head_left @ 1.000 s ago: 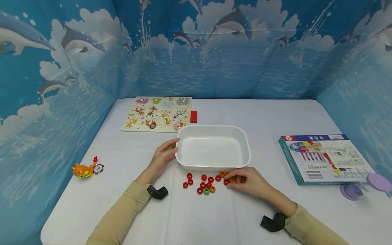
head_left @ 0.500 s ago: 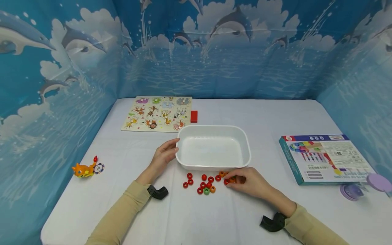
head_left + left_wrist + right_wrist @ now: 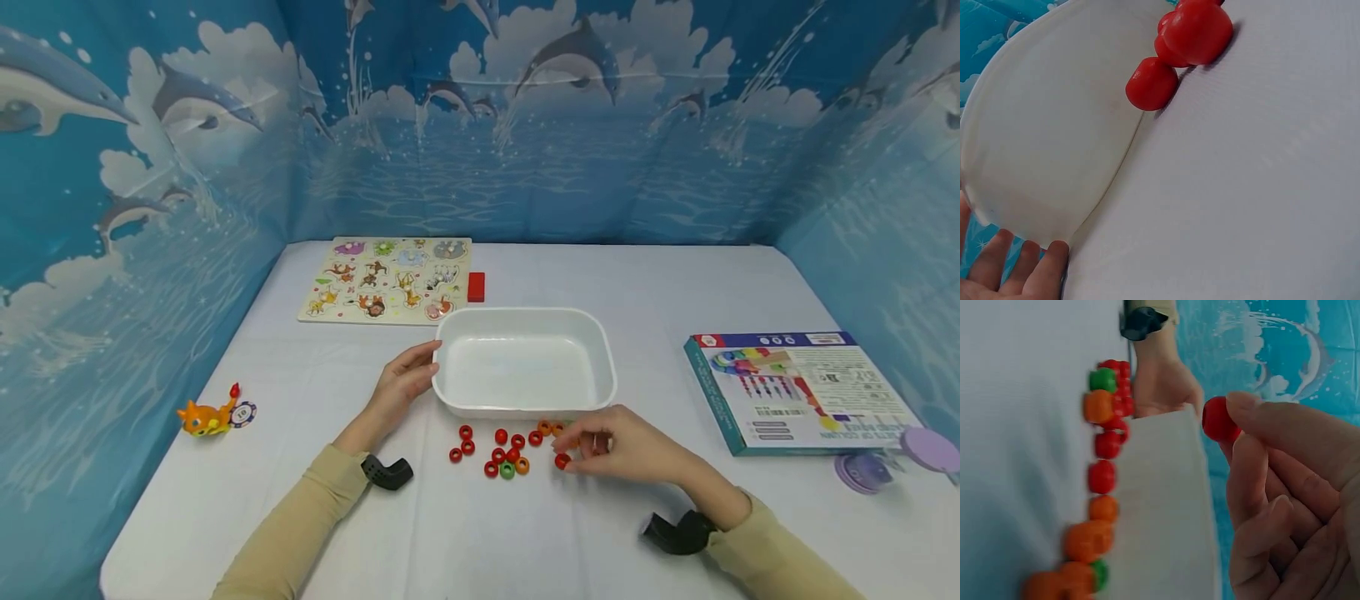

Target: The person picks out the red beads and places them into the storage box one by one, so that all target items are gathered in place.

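Note:
A white rectangular tub (image 3: 525,410) stands mid-table in the head view. My left hand (image 3: 396,387) touches its left end; in the left wrist view the fingertips (image 3: 1055,250) lie against the outer wall. My right hand (image 3: 626,446) pinches a red bead (image 3: 1217,419) between thumb and forefinger, its other fingers curled in. In the right wrist view that bead is apart from the other beads. Several loose red beads, orange beads (image 3: 522,465) and a green bead (image 3: 507,470) lie in front of the tub. My right hand hides some beads in the head view.
An animal puzzle board (image 3: 386,282) lies at the back left beside a red block (image 3: 476,287). A flat toy box (image 3: 798,392) and a purple-lidded container (image 3: 862,472) are on the right. An orange toy figure (image 3: 206,418) sits at the left.
My right hand has drawn slightly toward me and to the right, lifting a red bead from the cluster. The left hand stays at the tub.

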{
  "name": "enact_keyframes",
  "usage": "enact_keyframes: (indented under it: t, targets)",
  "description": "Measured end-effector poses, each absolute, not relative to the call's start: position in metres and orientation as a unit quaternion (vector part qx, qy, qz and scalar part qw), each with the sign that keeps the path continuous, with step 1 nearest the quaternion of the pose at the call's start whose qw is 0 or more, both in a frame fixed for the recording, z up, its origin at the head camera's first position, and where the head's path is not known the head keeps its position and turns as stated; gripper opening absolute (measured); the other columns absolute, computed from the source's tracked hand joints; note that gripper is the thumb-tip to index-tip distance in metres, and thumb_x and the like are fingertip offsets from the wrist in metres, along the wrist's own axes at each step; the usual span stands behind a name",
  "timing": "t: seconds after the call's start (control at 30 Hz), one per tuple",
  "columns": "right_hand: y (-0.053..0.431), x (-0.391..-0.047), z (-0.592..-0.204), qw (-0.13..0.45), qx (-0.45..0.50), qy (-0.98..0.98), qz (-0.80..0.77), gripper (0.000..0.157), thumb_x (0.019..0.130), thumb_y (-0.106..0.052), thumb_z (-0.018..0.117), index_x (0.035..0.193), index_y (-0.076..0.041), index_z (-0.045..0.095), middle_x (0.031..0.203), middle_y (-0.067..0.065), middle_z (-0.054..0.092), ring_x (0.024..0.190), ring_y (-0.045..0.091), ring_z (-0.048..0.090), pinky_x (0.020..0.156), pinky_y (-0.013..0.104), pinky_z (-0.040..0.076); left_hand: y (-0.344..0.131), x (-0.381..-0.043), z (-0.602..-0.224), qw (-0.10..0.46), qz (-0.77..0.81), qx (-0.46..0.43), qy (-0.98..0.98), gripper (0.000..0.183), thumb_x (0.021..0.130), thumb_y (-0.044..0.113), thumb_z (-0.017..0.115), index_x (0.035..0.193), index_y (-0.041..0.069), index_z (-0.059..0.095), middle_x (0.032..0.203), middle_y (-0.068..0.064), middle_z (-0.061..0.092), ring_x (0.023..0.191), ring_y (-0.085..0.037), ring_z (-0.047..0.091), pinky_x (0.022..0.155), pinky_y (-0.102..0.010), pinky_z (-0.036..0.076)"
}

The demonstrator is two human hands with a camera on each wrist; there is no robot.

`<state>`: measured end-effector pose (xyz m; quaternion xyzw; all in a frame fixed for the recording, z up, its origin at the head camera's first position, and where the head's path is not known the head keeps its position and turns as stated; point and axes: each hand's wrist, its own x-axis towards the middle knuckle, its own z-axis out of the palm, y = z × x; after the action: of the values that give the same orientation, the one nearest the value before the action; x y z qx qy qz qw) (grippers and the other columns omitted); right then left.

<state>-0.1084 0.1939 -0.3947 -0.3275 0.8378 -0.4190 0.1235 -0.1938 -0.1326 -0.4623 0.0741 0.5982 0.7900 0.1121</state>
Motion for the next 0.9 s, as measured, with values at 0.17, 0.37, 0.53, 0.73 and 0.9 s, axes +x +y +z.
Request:
enact_keyframes:
  t: [0.17, 0.37, 0.53, 0.73, 0.9]
  targets:
    - [0.176, -0.137, -0.345, 0.121, -0.378, 0.815, -0.423, 0.021, 0.078, -0.017, 0.07, 0.098, -0.014, 0.066, 0.075, -0.005, 0.061, 0.059, 0.01, 0.052, 0.048, 0.023, 0.046, -0.135, -0.194, -0.459, 0.114, 0.788, 0.077, 0.599, 0.045, 0.085, 0.01, 0.058, 0.128, 0.003, 0.046, 0.132, -0.008, 0.042, 0.122, -0.02, 0.036, 0.093, -0.033, 0.041]
    - [0.146, -0.206, -0.331, 0.116, -0.384, 0.816, -0.416, 0.025, 0.077, -0.023, 0.07, 0.1, -0.013, 0.066, 0.092, -0.004, 0.064, 0.071, 0.013, 0.056, 0.059, 0.028, 0.049, -0.136, -0.196, -0.462, 0.111, 0.79, 0.083, 0.598, 0.044, 0.084, 0.011, 0.059, 0.126, 0.004, 0.048, 0.132, -0.007, 0.043, 0.123, -0.02, 0.035, 0.093, -0.032, 0.041]
    - [0.115, -0.255, -0.349, 0.148, -0.359, 0.826, -0.409, 0.03, 0.078, -0.023, 0.07, 0.102, -0.007, 0.065, 0.093, -0.003, 0.064, 0.077, 0.013, 0.058, 0.068, 0.03, 0.05, -0.134, -0.196, -0.462, 0.108, 0.784, 0.084, 0.605, 0.047, 0.083, 0.014, 0.061, 0.127, 0.005, 0.047, 0.132, -0.008, 0.043, 0.122, -0.021, 0.037, 0.092, -0.032, 0.042]
    - [0.087, -0.284, -0.386, 0.201, -0.332, 0.839, -0.382, 0.026, 0.075, -0.016, 0.072, 0.099, -0.007, 0.066, 0.089, -0.003, 0.065, 0.08, 0.013, 0.059, 0.071, 0.026, 0.05, -0.134, -0.195, -0.463, 0.113, 0.781, 0.085, 0.608, 0.045, 0.085, 0.013, 0.059, 0.127, 0.005, 0.047, 0.132, -0.008, 0.043, 0.121, -0.02, 0.038, 0.092, -0.033, 0.041]
    - [0.071, -0.289, -0.406, 0.233, -0.32, 0.859, -0.325, 0.02, 0.074, -0.015, 0.072, 0.094, -0.014, 0.068, 0.085, -0.007, 0.064, 0.079, 0.011, 0.059, 0.069, 0.023, 0.051, -0.135, -0.195, -0.464, 0.117, 0.782, 0.087, 0.606, 0.043, 0.086, 0.01, 0.058, 0.127, 0.003, 0.047, 0.132, -0.008, 0.043, 0.121, -0.022, 0.038, 0.093, -0.033, 0.041]
